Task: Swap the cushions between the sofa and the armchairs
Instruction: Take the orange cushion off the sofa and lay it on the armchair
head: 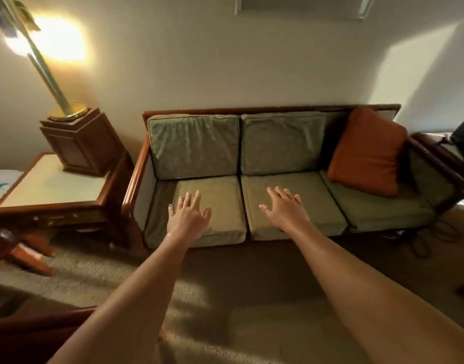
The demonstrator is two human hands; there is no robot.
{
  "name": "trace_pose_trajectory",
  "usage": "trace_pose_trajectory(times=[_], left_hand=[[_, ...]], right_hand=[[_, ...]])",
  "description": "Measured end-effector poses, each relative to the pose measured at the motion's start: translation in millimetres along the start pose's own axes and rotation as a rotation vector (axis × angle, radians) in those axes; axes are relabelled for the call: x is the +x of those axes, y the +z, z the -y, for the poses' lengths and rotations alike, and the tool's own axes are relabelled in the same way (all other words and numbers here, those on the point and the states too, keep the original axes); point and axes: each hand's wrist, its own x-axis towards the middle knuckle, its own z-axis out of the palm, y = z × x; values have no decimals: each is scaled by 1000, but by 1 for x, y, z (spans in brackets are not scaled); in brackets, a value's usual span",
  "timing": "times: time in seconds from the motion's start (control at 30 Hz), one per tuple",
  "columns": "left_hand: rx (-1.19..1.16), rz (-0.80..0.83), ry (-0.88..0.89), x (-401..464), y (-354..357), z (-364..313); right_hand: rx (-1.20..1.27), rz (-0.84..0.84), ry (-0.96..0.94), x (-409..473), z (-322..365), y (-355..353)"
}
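A wood-framed sofa (136,177) with olive seat and back cushions stands against the wall. An orange cushion (367,151) leans in its right corner against the backrest. My left hand (187,215) is stretched out in front of the left seat cushion (212,203), fingers spread, holding nothing. My right hand (284,207) reaches in front of the middle seat cushion (304,195), fingers also spread and empty. Whether either hand touches the sofa I cannot tell. No armchair is in full view.
A wooden side table (52,185) with a pale top stands left of the sofa and bears a lit lamp (65,109) on a wooden box base. Dark furniture (457,143) sits beside the sofa's right arm. Cables (433,232) lie on the carpet (212,298).
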Motion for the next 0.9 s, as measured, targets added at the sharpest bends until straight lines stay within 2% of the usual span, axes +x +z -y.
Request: trace_pose_trajectory(times=[0.13,0.27,0.53,0.9], left_hand=[[-2,39,124,47,38,-108],[15,83,201,85,69,-188],[71,205,365,151,121,-325],[110,345,660,281,177,-509]], right_hand=[[5,-13,120,15,-111,-28],[44,4,209,28,-192,-49],[110,-41,373,41,-307,-76],[196,-160,722,99,-449,-116]])
